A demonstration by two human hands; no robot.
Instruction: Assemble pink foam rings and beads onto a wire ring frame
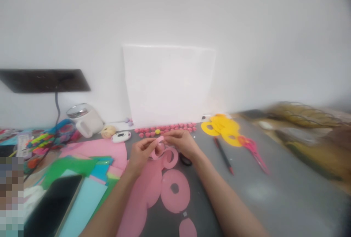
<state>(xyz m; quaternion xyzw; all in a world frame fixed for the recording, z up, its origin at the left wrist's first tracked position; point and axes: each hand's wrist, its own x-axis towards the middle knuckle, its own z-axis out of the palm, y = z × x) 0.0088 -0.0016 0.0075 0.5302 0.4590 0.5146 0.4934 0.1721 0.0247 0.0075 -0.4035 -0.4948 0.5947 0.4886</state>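
A curled pink paper strip is pinched between the fingertips of my left hand and my right hand, above the middle of the grey table. Its loops hang down between the hands. Just below lies a flat pink paper ring with a ragged hole. Large pink paper with scalloped edges spreads under my left forearm. Beyond my fingers run rows of small pink rolled pieces, with one yellow piece among them. A dark round handle shows partly beneath my right wrist.
Yellow paper rings, pink scissors and a black pen lie to the right. On the left are a phone, coloured sheets, a white mug and a white device. A white board leans on the wall.
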